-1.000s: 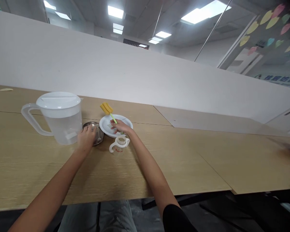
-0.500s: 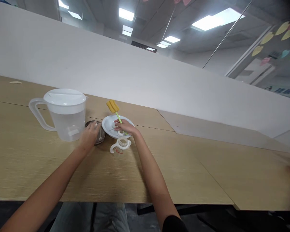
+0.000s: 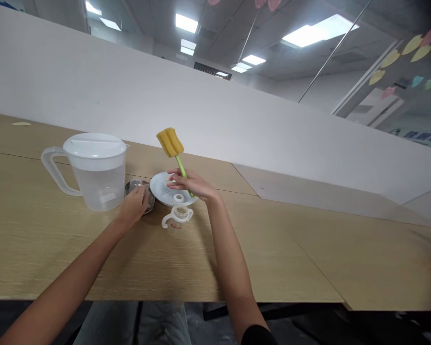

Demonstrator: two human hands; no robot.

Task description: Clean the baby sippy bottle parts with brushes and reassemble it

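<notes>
I see the surface [image 3: 255, 249] bearing a translucent lidded pitcher [image 3: 99, 175]. A white plate [image 3: 158, 184] sits right of it; above it my right hand [image 3: 192, 183] pinches a yellow sponge brush [image 3: 171, 145], tilted head up, by its green handle. My left hand [image 3: 133, 205], fingers curled, is over a metal dish [image 3: 153, 203]; I cannot tell what it grips. A handled bottle [image 3: 180, 218] stands before the plate, which holds a small white ring [image 3: 178, 201].
</notes>
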